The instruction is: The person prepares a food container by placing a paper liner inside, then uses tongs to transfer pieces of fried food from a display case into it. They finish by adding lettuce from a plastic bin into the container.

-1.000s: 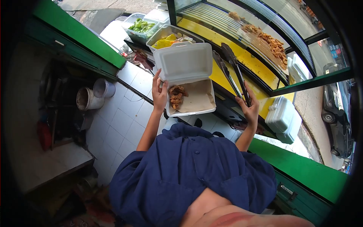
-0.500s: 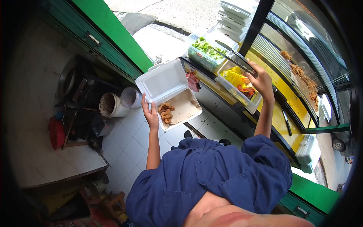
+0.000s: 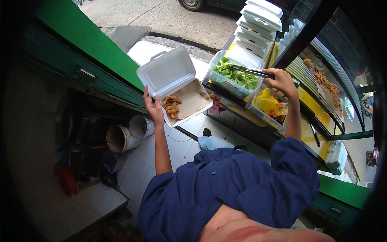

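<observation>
My left hand [image 3: 153, 109] holds an open white foam box [image 3: 171, 73] by its left edge. Brown paper lines its bottom half, and pieces of fried food [image 3: 172, 106] lie on the paper near my fingers. My right hand [image 3: 282, 80] grips metal tongs [image 3: 252, 71], whose tips reach left into a clear tub of green salad leaves [image 3: 235, 75]. A second clear tub [image 3: 269, 109] with yellow and red packets sits just below my right wrist.
A stack of closed white foam boxes [image 3: 258, 22] stands behind the salad tub. A glass display case [image 3: 322, 80] with fried food runs along the right. Two buckets [image 3: 125, 135] stand on the tiled floor at left. A green counter wall [image 3: 86, 44] runs along the street side.
My view turned left along the counter. My right hand carried the tongs from the display case over the yellow-packet tub to the salad tub. My left hand kept hold of the open box.
</observation>
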The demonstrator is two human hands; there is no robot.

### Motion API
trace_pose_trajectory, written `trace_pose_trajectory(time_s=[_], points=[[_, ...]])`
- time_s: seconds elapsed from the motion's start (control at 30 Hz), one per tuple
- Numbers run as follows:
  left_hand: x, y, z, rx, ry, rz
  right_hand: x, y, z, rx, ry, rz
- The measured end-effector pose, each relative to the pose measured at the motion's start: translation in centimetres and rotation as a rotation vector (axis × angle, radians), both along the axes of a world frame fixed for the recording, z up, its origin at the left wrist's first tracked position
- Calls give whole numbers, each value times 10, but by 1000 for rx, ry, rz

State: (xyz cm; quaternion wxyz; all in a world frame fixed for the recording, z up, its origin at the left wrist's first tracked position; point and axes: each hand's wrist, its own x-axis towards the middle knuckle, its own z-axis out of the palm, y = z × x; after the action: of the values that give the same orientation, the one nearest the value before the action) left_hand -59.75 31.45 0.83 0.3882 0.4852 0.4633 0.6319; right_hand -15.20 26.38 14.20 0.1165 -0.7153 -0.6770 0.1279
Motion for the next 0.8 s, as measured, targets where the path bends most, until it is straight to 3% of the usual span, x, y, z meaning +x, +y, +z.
trace_pose_trajectory(time_s=[0.07,0.27,0.53,0.7,0.8], points=[[11,27,-1,24,4,-48,5,-3,7,-83,51,-75],[46,108,49,29,29,-219,19,-3,4,27,271,-131],[97,172,52,-127,-22,-430,14,-20,14,101,487,-244],[117,198,46,-37,5,-568,-14,-26,30,132,610,-202],[128,205,46,-37,32,-596,-37,-19,36,142,487,-142]])
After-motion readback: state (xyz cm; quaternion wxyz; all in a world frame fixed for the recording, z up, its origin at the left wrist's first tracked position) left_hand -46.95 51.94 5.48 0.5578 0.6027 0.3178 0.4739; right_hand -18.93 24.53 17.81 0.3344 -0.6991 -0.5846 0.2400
